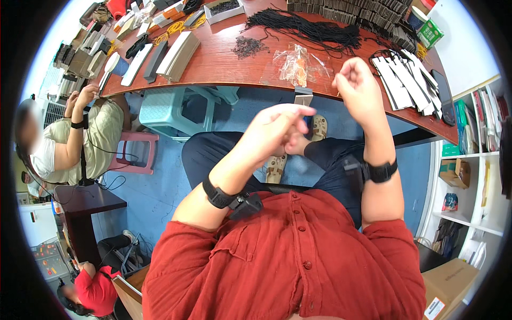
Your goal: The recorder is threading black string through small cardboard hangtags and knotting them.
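My left hand (280,130) is over my lap, just in front of the table edge. Its index finger points to the right and the other fingers curl loosely apart; I see nothing in it. Higher and to the right, my right hand (358,89) is at the table edge with thumb and fingers bent together. Whatever may lie in that pinch is too small to make out. Between the hands, a small stack of grey card pieces (303,96) sits at the table edge. Beyond it lies crumpled clear plastic wrap (296,63) on the red-brown table (224,69).
Black cords (306,28) lie in a bundle at the back, near a small tangle of black bits (249,47). White tags (408,80) and a phone (444,96) are at right. Left are card stacks (178,56), a teal stool (168,109) and a seated co-worker (69,141).
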Tool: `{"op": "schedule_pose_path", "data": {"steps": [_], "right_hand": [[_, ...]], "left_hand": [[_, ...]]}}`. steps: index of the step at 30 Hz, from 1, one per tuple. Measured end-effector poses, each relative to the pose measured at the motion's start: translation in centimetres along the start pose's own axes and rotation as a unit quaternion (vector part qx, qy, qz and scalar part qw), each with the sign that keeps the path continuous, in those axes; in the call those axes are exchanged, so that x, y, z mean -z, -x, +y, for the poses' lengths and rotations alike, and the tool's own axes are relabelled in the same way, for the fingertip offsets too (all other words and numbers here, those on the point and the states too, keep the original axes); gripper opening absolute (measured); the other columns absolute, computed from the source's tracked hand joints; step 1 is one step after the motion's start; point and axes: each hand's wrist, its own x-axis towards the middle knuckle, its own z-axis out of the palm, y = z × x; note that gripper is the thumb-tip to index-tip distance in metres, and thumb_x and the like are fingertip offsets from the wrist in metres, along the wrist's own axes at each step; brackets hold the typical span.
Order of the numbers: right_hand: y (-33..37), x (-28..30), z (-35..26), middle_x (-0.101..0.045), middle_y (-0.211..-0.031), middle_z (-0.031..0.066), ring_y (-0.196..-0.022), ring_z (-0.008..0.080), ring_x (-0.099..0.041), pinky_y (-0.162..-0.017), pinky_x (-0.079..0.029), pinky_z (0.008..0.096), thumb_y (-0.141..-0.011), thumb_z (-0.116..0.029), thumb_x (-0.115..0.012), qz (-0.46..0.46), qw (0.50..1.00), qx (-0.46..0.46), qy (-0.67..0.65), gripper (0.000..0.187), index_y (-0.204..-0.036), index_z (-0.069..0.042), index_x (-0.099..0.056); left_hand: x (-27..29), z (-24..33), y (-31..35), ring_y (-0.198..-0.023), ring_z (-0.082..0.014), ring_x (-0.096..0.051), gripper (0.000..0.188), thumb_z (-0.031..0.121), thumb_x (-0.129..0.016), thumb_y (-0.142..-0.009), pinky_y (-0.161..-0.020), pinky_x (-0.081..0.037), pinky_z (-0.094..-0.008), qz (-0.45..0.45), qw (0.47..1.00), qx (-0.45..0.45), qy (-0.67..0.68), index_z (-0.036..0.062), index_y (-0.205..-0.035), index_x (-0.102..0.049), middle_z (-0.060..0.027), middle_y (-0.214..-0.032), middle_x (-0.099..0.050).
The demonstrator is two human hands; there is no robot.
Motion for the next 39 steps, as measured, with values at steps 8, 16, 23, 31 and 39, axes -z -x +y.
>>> {"op": "schedule_pose_path", "data": {"steps": [8,16,23,31,39], "right_hand": [[9.7,3.8,-0.3,-0.064,-0.077,0.0102,-0.044,0.0048,-0.048,-0.039,-0.037,0.0153,-0.082,-0.007,-0.056,-0.129,0.971,-0.105,-0.17,0.011,-0.091,-0.001,-0.058],[11.7,9.0,4.6,-0.056,-0.095,0.0114,-0.052,0.0076,-0.042,-0.045,-0.034,0.0173,-0.08,-0.018,-0.064,-0.059,0.895,-0.025,-0.441,0.019,-0.082,-0.004,-0.051],[10.8,5.8,3.6,-0.055,-0.098,0.0085,-0.056,0.0081,-0.044,-0.044,-0.037,0.0178,-0.088,-0.018,-0.051,-0.101,0.859,-0.092,-0.493,0.016,-0.093,-0.004,-0.049],[9.7,-2.5,0.6,-0.055,-0.071,-0.0007,-0.053,0.0022,-0.045,-0.043,-0.035,0.0151,-0.085,-0.025,-0.059,-0.148,0.948,-0.157,-0.234,0.026,-0.097,-0.002,-0.056],[10.9,-2.4,1.0,-0.052,-0.067,-0.0021,-0.047,0.0026,-0.04,-0.039,-0.031,0.0164,-0.087,-0.022,-0.055,-0.229,0.927,-0.204,-0.214,0.019,-0.082,-0.004,-0.058]], "left_hand": [[-4.3,0.8,-3.9,-0.049,-0.0052,-0.035,0.021,0.023,-0.05,-0.09,-0.043,-0.029,-0.0177,-0.019,0.98,0.007,0.198,0.0025,-0.093,-0.054,0.0024,-0.068,-0.046],[1.9,3.2,-2.1,-0.055,-0.0028,-0.037,0.017,0.019,-0.05,-0.09,-0.045,-0.032,-0.0135,0.114,0.959,-0.108,0.238,0.0046,-0.097,-0.054,0.0023,-0.077,-0.048],[1.5,1.6,0.0,-0.056,-0.0035,-0.039,0.011,0.015,-0.047,-0.09,-0.046,-0.033,-0.0146,0.117,0.973,-0.107,0.166,0.0045,-0.092,-0.051,-0.0002,-0.082,-0.051],[-1.4,-0.2,0.8,-0.061,-0.0036,-0.047,0.007,0.008,-0.062,-0.081,-0.055,-0.037,-0.0166,0.089,0.898,-0.237,-0.359,0.0039,-0.085,-0.058,0.0036,-0.071,-0.052],[-0.6,-1.2,3.2,-0.061,-0.0047,-0.048,0.009,0.013,-0.063,-0.08,-0.056,-0.041,-0.0213,0.083,0.992,-0.092,-0.005,0.0057,-0.084,-0.059,0.0046,-0.07,-0.053]]}}
